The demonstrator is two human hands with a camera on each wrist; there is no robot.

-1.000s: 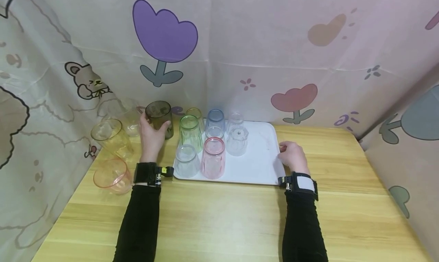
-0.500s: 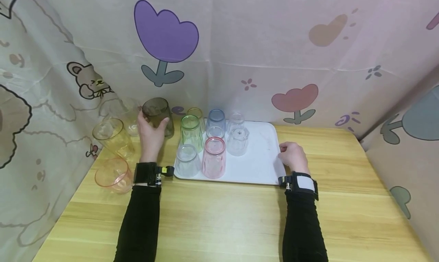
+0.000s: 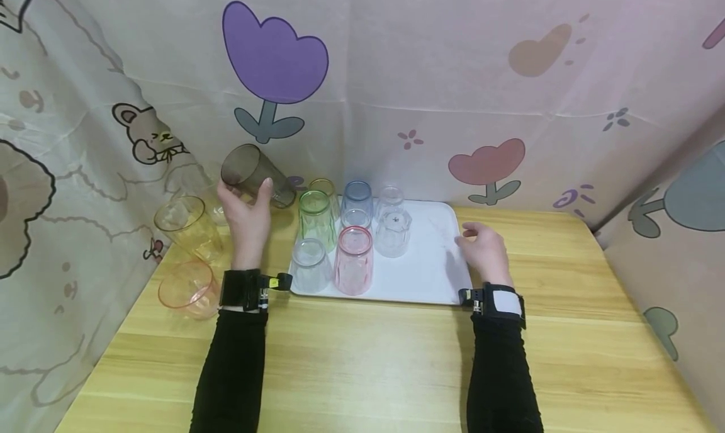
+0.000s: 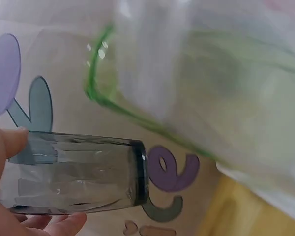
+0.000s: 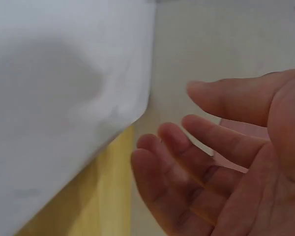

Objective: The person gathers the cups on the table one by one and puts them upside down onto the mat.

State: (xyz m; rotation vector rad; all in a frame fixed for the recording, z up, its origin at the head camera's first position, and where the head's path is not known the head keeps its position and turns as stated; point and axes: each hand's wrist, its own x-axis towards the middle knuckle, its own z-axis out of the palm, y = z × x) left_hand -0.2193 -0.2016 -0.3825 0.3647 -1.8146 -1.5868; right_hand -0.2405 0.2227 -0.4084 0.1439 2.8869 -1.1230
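My left hand (image 3: pixel 246 222) grips a smoky grey drinking glass (image 3: pixel 257 174) by its side, thumb on one side and fingers on the other. The glass is tilted, its mouth toward the upper left and its thick base (image 4: pixel 140 172) toward the right. Beside it is a white tray (image 3: pixel 425 263) with several upside-down glasses, among them a green glass (image 3: pixel 317 220), a pink glass (image 3: pixel 354 263) and a blue glass (image 3: pixel 357 199). My right hand (image 3: pixel 484 250) hovers at the tray's right edge, fingers loosely bent; the right wrist view shows nothing between them.
Left of my left hand stand a yellow glass (image 3: pixel 192 228), an orange-pink glass (image 3: pixel 192 291) and clear glassware (image 3: pixel 214 203) partly hidden by the hand. A patterned curtain (image 3: pixel 385 74) closes off the back of the wooden table (image 3: pixel 362 364).
The grey glass has gone from nearly upright to clearly tilted and has risen, with my left hand moving slightly up and left. My right hand has lifted from the tray's edge and its fingers have loosened.
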